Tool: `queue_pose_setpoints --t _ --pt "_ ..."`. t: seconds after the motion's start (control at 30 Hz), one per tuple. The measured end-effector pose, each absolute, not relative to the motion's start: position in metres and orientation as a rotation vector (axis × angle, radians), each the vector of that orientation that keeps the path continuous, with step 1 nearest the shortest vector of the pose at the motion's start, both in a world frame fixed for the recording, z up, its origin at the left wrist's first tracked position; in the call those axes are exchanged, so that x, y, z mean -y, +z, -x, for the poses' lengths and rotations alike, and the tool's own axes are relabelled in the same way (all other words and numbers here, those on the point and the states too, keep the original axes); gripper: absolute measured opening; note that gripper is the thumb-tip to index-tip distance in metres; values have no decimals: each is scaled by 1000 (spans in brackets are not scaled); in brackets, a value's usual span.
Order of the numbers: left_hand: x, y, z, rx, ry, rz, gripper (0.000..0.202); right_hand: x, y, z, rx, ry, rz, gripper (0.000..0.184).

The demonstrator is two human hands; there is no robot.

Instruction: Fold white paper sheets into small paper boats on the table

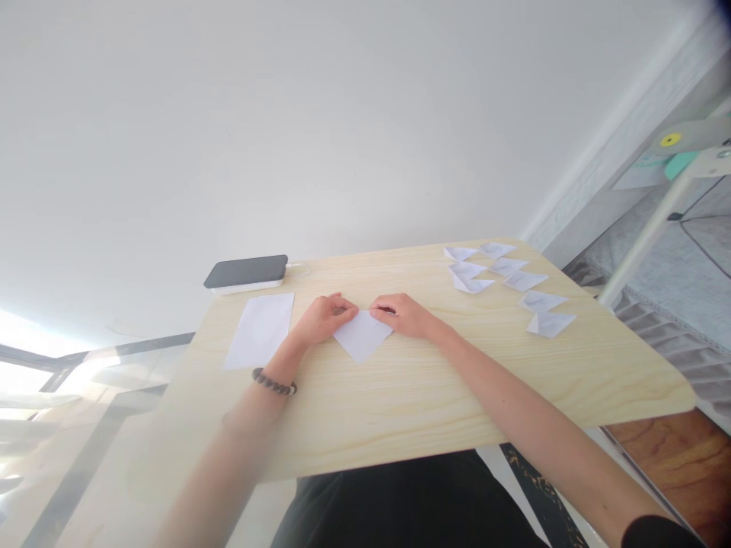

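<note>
Big pale wood worktop (400, 411). A blank sheet (260, 329) lies just left of the hands, with a dark flat gadget (247, 272) behind it. A bunch of little folded pieces (505, 283) sits well off to the right. In the middle is the folded paper (362, 339), a triangle with its tip pointing back at the person and its long top edge running side to side. Left hand (323, 318) and right hand (405, 313) are equally near, one on each top corner, fingers (381, 310) bunched together and pressing on it.

Plain white wall (285, 114), pale wooden table (428, 403), bright window glare at left (23, 365), grey floor at right (679, 266).
</note>
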State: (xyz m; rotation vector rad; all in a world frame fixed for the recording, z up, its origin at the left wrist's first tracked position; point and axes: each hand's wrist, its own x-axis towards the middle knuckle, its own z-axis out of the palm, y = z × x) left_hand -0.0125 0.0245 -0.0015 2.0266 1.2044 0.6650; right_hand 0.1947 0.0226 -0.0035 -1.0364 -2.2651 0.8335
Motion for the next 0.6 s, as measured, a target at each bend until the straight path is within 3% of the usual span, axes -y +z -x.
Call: queue_pose_setpoints --t 0.23,0.6 --pt "-25 4 29 -1266 742 -1911 32 -24 -2 -206 2206 910 1068 24" --pt "-12 13 -3 -1195 697 -2022 28 -19 -4 -193 2263 713 1075 23"
